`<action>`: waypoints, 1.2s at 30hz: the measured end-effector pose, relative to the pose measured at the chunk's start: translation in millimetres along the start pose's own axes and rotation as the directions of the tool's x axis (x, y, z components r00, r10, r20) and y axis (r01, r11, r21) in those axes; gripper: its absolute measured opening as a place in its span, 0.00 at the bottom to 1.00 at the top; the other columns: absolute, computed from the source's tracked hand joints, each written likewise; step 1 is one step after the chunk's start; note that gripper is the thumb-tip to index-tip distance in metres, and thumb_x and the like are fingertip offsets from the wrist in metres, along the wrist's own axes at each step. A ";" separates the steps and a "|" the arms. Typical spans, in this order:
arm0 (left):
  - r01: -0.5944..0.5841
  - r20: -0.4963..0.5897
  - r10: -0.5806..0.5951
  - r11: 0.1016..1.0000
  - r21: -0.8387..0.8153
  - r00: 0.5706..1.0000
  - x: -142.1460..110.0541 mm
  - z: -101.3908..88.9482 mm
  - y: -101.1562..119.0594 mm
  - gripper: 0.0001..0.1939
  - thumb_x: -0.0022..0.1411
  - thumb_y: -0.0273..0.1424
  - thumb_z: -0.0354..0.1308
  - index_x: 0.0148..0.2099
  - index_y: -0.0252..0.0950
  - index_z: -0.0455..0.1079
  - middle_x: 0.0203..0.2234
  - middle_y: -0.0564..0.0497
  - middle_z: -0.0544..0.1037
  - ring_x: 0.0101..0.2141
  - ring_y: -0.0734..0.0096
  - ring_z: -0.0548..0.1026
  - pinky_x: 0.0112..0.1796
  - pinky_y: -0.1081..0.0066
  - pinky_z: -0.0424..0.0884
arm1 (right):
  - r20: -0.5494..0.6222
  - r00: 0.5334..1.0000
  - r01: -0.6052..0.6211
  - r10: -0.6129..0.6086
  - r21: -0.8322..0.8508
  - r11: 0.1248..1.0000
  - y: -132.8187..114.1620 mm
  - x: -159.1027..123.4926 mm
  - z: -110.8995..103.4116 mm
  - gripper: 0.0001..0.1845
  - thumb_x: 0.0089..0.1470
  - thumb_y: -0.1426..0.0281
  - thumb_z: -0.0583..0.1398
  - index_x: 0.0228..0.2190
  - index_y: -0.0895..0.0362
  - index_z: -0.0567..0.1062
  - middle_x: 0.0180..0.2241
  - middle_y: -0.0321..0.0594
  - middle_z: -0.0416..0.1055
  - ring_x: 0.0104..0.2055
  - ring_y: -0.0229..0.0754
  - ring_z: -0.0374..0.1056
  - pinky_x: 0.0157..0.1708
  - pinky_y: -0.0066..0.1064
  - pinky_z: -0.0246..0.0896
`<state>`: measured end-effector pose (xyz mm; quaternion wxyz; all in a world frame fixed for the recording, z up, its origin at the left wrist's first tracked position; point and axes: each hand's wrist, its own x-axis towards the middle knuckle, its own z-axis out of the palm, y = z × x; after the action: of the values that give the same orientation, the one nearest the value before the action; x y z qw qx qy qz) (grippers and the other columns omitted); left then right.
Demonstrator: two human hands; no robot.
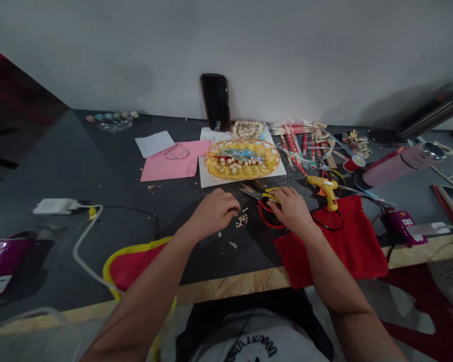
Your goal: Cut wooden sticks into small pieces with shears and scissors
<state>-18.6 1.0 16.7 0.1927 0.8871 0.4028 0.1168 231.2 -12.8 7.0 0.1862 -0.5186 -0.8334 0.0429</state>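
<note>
My left hand is just above the dark table, fingers curled with thumb and fingertips close together. Anything pinched there is too small to make out. Beside its fingertips lies a small pile of short pale wooden bits. My right hand is closed around the yellow handles of what look like pliers; their head is hard to see. Under and beside that hand rest red-handled scissors, blades pointing away to the left. Beyond both hands, a yellow woven basket holds pale wooden pieces and a bluish bundle.
A yellow glue gun and red cloth lie right. Farther right stands a pink bottle. Pink paper lies left of the basket; a phone leans on the wall. A white charger trails its cable leftward.
</note>
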 end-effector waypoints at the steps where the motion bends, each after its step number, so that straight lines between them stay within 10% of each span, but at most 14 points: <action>1: 0.026 -0.019 -0.026 1.000 0.010 0.999 1.2 2.3 0.9 0.08 0.61 0.26 0.54 0.37 0.37 0.75 0.34 0.48 0.79 0.38 0.62 0.72 0.43 0.62 0.64 | -0.002 1.000 -0.005 0.005 -0.004 1.000 -0.8 0.0 0.0 0.09 0.59 0.69 0.58 0.40 0.59 0.74 0.40 0.49 0.74 0.43 0.50 0.67 0.47 0.43 0.63; 9: 0.100 -0.059 -0.093 0.988 0.121 0.994 8.3 22.1 11.1 0.09 0.63 0.33 0.55 0.37 0.37 0.75 0.33 0.46 0.76 0.39 0.60 0.69 0.43 0.61 0.64 | 0.013 1.000 0.022 -0.021 -0.056 0.998 -6.7 0.6 0.1 0.11 0.56 0.72 0.60 0.41 0.62 0.74 0.40 0.50 0.73 0.44 0.52 0.65 0.46 0.44 0.63; 16: 0.143 -0.116 -0.140 0.990 0.018 0.983 5.0 6.8 -8.8 0.15 0.61 0.19 0.48 0.40 0.36 0.76 0.38 0.46 0.78 0.41 0.61 0.71 0.45 0.62 0.65 | 0.043 0.999 0.005 -0.003 -0.036 0.999 -7.7 -1.0 -0.2 0.18 0.56 0.67 0.62 0.46 0.63 0.72 0.43 0.52 0.73 0.46 0.54 0.64 0.49 0.45 0.61; 24: 0.087 0.037 -0.088 0.995 0.042 0.995 4.3 7.2 -22.5 0.10 0.61 0.26 0.53 0.39 0.36 0.76 0.37 0.45 0.78 0.42 0.59 0.72 0.45 0.61 0.66 | 0.054 0.999 0.006 -0.002 -0.071 0.997 -9.6 -2.4 3.1 0.18 0.51 0.72 0.63 0.46 0.60 0.73 0.44 0.50 0.73 0.46 0.53 0.64 0.50 0.45 0.61; 36: 0.096 -0.048 -0.095 0.995 0.030 0.994 8.4 20.9 2.5 0.08 0.62 0.31 0.55 0.39 0.38 0.75 0.36 0.44 0.75 0.41 0.59 0.69 0.45 0.59 0.65 | 0.077 0.992 -0.108 0.103 0.066 0.992 -3.6 -7.9 -18.0 0.17 0.51 0.71 0.60 0.44 0.56 0.73 0.45 0.47 0.72 0.42 0.49 0.69 0.42 0.40 0.67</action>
<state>-3.9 0.7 -0.6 0.1742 0.8668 0.4511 0.1216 237.6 -23.6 22.5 0.1711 -0.5533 -0.8090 0.1007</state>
